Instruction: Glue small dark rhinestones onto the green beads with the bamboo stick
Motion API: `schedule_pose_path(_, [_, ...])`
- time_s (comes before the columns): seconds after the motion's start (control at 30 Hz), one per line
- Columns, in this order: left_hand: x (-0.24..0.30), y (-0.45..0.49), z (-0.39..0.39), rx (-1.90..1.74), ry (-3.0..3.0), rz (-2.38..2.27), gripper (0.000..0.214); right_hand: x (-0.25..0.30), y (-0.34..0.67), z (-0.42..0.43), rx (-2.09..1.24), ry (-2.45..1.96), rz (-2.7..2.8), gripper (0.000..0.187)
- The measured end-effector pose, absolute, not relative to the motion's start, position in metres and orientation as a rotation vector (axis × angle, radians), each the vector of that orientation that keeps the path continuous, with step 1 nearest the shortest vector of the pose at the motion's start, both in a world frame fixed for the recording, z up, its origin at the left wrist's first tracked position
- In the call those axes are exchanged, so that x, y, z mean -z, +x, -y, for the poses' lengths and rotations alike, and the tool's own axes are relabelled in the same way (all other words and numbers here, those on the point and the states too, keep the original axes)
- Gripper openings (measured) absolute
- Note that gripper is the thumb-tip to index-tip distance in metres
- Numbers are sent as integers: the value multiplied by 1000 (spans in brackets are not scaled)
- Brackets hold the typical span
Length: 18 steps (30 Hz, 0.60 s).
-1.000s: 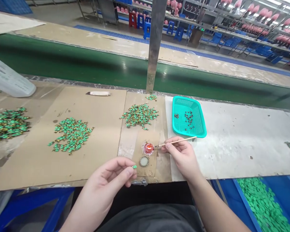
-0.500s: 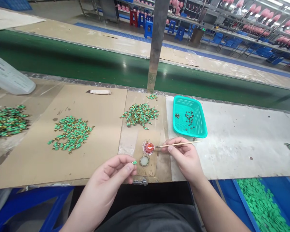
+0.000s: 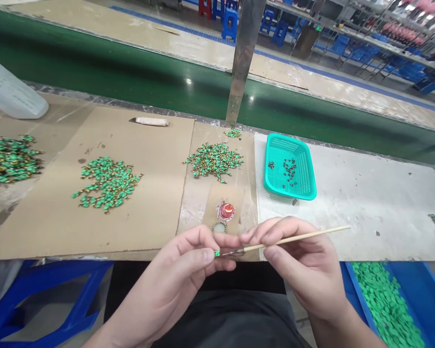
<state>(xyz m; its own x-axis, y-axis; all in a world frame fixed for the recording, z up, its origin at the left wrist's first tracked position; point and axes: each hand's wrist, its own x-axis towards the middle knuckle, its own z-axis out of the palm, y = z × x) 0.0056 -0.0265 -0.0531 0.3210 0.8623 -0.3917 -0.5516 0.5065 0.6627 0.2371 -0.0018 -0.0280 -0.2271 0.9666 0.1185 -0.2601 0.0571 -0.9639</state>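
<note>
My left hand (image 3: 183, 273) pinches a tiny green piece (image 3: 216, 253) between thumb and fingertips, just in front of the table edge. My right hand (image 3: 304, 263) grips a thin wooden paintbrush (image 3: 297, 237), and its tip touches the green piece. Behind my hands on the cardboard sit a small cap of red paint (image 3: 226, 210) and a second round cap (image 3: 220, 226), partly hidden by my fingers.
Piles of green pieces lie on the cardboard: one in the middle (image 3: 214, 160), one to the left (image 3: 107, 182), one at the far left (image 3: 9, 159). A teal basket (image 3: 290, 193) holds several dark bits. A knife (image 3: 149, 121) lies further back. A blue bin of green pieces (image 3: 387, 304) is at lower right.
The brush tip has left the red paint cap and come back to the green piece. Both hands have drawn toward me and met at the table edge.
</note>
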Motion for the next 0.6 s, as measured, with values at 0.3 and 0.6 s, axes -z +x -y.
schedule_pose_path(0.3, [53, 6, 29, -1006, 453, -771, 23, 24, 236, 3, -1403, -859, 1272, 5])
schedule_pose_path(0.6, [52, 7, 29, -1016, 457, -752, 21, 23, 236, 3, -1387, -872, 1305, 5])
